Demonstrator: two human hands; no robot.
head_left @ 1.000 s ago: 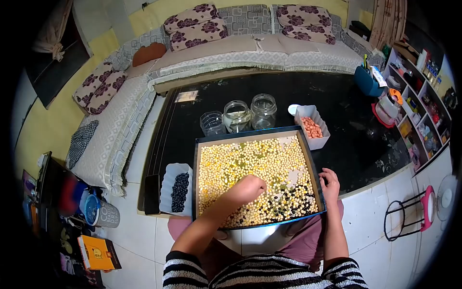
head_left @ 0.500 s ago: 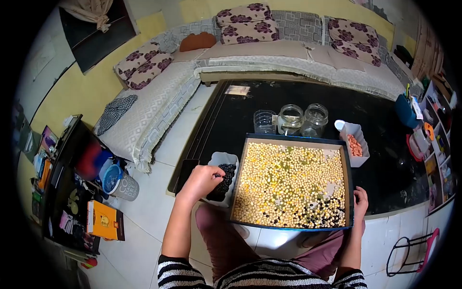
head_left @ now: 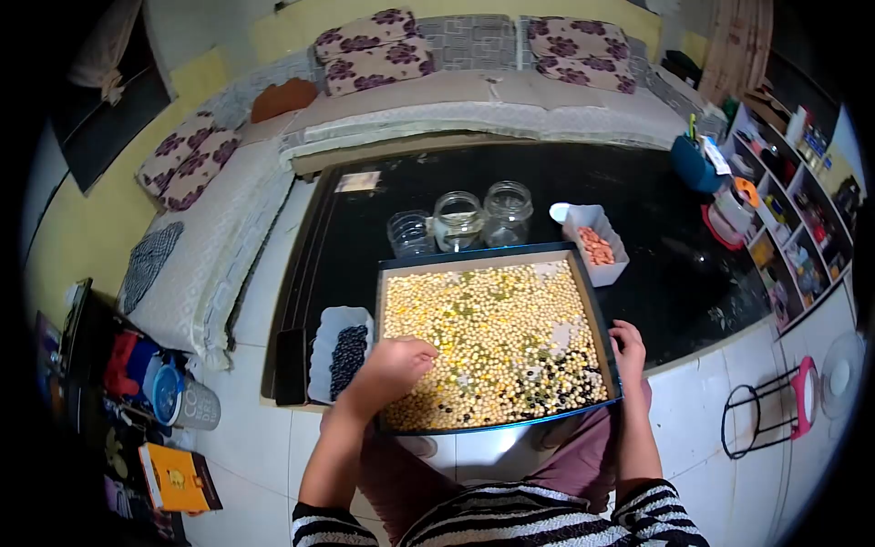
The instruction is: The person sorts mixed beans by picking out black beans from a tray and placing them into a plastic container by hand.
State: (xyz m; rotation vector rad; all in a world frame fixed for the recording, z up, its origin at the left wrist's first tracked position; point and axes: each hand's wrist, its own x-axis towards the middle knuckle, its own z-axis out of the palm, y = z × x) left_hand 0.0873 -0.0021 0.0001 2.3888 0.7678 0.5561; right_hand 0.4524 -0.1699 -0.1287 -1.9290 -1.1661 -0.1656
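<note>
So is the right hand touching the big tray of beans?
Touching. The head view shows the right hand with its fingers curled over the right edge of the tray.

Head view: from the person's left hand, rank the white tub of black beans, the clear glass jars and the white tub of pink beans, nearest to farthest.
1. White tub of black beans: just left of the left hand, beside the tray.
2. Clear glass jars: beyond the tray's far edge, on the dark table.
3. White tub of pink beans: at the tray's far right corner, farthest.
</note>
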